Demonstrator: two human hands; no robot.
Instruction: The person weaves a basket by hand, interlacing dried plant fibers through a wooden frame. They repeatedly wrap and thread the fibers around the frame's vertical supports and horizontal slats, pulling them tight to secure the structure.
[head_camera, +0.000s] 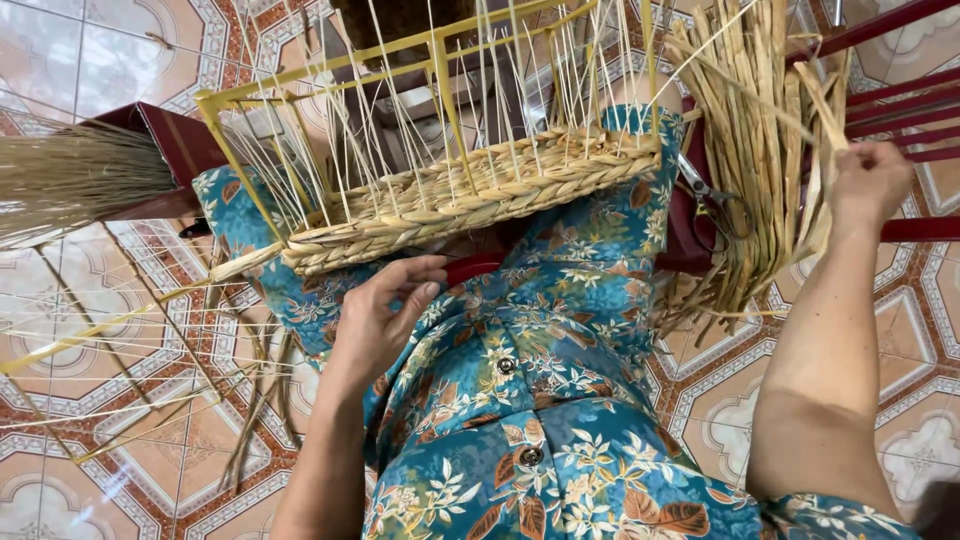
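A half-woven straw basket (470, 195) on a yellow metal frame (440, 60) rests on my lap, with thin pale ribs sticking up from its woven rim. My left hand (380, 315) lies on my blue flowered dress just below the basket's near edge, fingers loosely curled, holding nothing that I can see. My right hand (868, 185) reaches out to the right and is closed on strands of a bundle of dried reeds (755, 150) that lies over a dark red bench (900, 110).
Scissors (712, 205) lie on the bench beside the reed bundle. A sheaf of fine straw (70, 180) sticks out at the left. Loose reeds and thin strips (150, 380) are scattered over the patterned tile floor (720, 390).
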